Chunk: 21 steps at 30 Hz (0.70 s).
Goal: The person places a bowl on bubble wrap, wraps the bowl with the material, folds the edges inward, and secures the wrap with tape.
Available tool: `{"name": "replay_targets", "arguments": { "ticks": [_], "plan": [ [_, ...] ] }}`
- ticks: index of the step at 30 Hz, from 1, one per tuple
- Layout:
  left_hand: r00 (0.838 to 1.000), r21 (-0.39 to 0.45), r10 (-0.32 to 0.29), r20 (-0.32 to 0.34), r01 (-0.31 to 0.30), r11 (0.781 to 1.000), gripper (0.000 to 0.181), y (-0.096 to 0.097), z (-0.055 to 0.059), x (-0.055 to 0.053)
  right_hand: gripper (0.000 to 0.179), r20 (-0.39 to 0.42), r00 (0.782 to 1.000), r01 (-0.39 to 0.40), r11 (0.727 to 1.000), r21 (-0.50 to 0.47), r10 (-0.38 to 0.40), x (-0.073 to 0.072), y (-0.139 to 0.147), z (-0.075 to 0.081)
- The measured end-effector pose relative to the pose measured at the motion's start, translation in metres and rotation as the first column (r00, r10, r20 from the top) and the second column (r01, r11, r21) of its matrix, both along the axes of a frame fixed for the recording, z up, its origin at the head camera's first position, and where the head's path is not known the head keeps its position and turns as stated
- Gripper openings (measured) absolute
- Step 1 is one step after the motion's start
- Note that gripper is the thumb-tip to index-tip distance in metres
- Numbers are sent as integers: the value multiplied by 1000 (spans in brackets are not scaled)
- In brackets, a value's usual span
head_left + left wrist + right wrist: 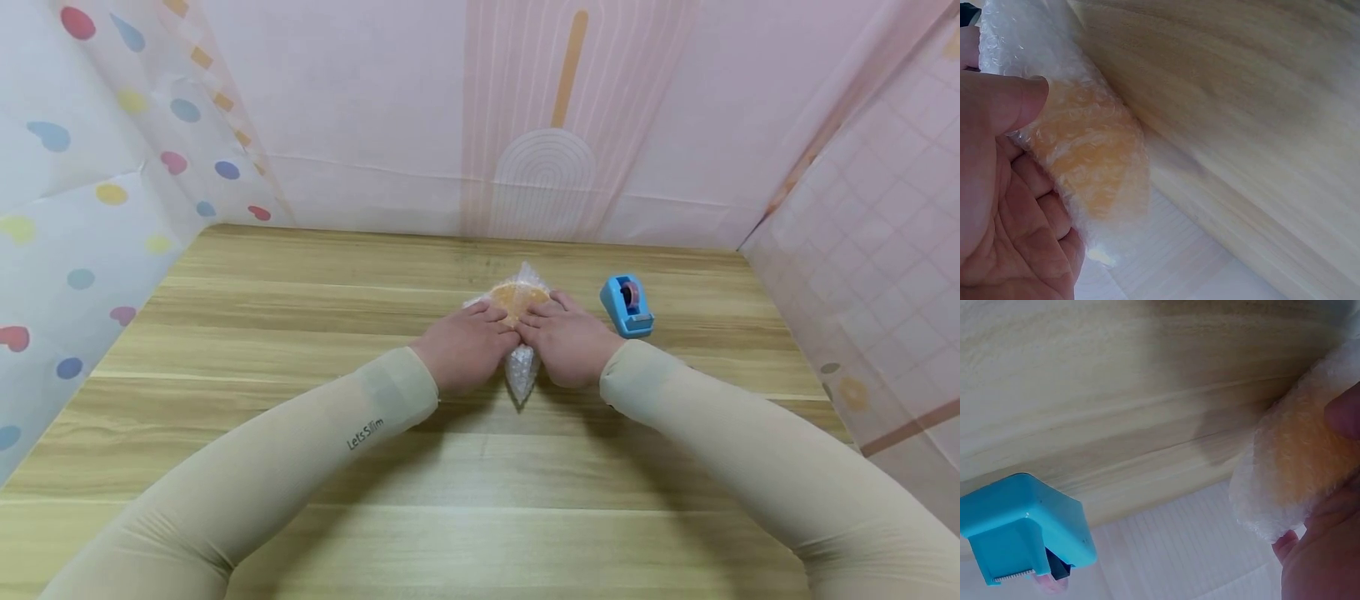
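Observation:
A round, flat orange object [516, 293] lies wrapped in clear bubble wrap [521, 375] at the middle of the table; its kind is hard to make out. Pointed ends of the wrap stick out at the back and front. From the left, my left hand [468, 346] holds the bundle, its thumb [1019, 103] on one side of the wrap and its fingers against the other. My right hand [573, 343] grips the right side, with its thumb [1344, 412] on the wrap. In the head view the fingertips of both hands nearly meet over the orange part.
A blue tape dispenser [627, 308] with a pink roll stands just right of my right hand. The wood-grain table [262, 333] ends at a pale patterned sheet [360, 108] at the back, with more printed sheets along both sides.

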<state>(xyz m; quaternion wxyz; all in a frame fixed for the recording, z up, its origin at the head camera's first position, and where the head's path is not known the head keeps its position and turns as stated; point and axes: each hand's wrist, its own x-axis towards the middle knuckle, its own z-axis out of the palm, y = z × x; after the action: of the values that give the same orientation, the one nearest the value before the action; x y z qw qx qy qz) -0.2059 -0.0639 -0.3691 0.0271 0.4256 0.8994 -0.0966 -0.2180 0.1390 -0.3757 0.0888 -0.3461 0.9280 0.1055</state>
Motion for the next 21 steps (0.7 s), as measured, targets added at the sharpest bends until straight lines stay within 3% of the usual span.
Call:
{"name": "replay_targets", "arguments": {
  "ticks": [21],
  "plan": [
    [1000, 19, 5, 12, -5, 1000, 46, -3, 1, -3, 58, 14, 1000, 10, 999, -50, -9, 4, 2, 8]
  ]
}}
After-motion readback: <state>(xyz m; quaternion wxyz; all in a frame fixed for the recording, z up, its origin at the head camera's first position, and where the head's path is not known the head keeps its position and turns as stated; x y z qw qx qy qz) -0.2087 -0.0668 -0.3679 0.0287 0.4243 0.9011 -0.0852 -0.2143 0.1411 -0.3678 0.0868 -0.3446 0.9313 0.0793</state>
